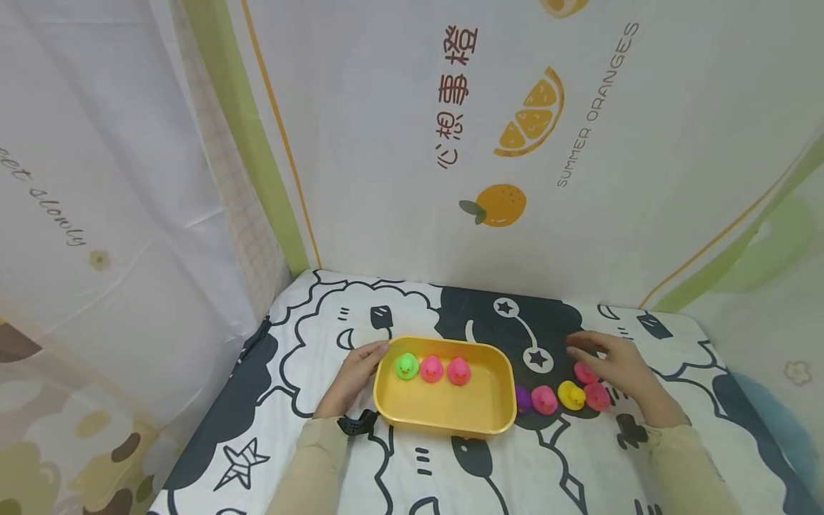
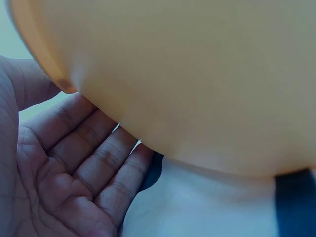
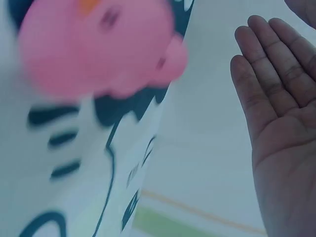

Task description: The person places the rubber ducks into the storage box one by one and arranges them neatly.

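Observation:
A yellow plastic tray point(image 1: 444, 413) sits on the patterned cloth in the head view. Inside it, along the back, are a green rubber duck point(image 1: 407, 366) and two pink rubber ducks point(image 1: 431, 369). My left hand point(image 1: 359, 373) holds the tray's left end, thumb at the rim and fingers against the outer wall point(image 2: 187, 98). To the tray's right, my right hand point(image 1: 614, 363) hovers over the loose ducks, fingers extended and holding nothing. Partly beneath it is a pink duck point(image 1: 586, 372); another pink duck point(image 3: 98, 49) looms close in the right wrist view.
Between tray and right hand lie a purple duck point(image 1: 523, 399), partly hidden by the tray, a pink duck point(image 1: 544, 400) and a yellow duck point(image 1: 571, 395). One more pink duck point(image 1: 597, 397) touches the group's right end. Printed curtains point(image 1: 386, 143) hang behind and beside the table.

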### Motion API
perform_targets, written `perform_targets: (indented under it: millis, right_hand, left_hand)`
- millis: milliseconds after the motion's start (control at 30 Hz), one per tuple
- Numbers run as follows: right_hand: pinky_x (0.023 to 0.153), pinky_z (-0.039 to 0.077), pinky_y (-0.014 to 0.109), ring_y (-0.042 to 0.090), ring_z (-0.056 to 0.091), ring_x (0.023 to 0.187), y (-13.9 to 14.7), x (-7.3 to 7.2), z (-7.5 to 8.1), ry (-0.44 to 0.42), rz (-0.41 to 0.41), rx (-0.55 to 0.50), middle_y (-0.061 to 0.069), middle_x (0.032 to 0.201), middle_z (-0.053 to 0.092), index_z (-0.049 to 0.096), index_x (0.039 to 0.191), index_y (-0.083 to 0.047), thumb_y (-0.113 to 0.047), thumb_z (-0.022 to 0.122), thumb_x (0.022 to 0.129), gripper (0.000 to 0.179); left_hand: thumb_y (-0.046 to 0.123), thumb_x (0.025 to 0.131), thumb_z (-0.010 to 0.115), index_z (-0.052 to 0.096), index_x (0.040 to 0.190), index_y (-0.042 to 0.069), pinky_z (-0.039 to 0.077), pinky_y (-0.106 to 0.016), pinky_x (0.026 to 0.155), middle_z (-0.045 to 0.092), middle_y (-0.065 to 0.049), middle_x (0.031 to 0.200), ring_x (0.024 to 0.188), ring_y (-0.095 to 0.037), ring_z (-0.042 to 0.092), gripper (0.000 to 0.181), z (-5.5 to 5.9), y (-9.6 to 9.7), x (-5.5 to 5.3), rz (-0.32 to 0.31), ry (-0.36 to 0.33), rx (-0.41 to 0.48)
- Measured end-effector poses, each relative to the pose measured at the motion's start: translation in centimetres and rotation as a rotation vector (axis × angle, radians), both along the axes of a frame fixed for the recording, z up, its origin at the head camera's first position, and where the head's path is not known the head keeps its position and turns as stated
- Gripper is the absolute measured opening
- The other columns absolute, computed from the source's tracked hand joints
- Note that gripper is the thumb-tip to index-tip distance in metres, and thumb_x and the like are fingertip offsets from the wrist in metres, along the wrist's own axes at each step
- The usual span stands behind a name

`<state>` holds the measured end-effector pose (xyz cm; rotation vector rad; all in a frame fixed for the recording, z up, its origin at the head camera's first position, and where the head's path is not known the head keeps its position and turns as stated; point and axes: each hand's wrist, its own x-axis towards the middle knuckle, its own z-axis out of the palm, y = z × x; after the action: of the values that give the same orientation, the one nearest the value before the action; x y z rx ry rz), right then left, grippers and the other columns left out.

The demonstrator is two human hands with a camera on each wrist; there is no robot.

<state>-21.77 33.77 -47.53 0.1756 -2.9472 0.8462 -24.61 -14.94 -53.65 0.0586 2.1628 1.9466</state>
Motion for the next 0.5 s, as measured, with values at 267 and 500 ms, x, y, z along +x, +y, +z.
perform_targets:
  millis: [267,500]
  right_hand:
    - [0.094,0.050,0.067,0.049,0.055,0.119,2.6,1.0,-1.3,-0.054,-0.058,-0.030,0.024,0.128,0.064,0.062,0.131,-0.002,-0.036,0.072,0.094,0.051]
    - [0.091,0.052,0.067,0.049,0.055,0.118,3.4,1.8,-2.4,-0.094,-0.073,-0.028,0.025,0.127,0.064,0.062,0.130,-0.001,-0.042,0.072,0.093,0.056]
  left_hand:
    - [0.056,0.096,0.059,0.064,0.135,0.008,0.044,-0.047,0.112,0.059,-0.009,0.141,0.133,-0.030,0.053,0.062,-0.2,0.0,0.0,0.008,-0.002,0.005]
    - [0.057,0.095,0.060,0.065,0.134,0.010,0.043,-0.048,0.112,0.060,-0.009,0.140,0.131,-0.029,0.055,0.061,-0.3,0.0,0.0,0.015,0.000,-0.001]
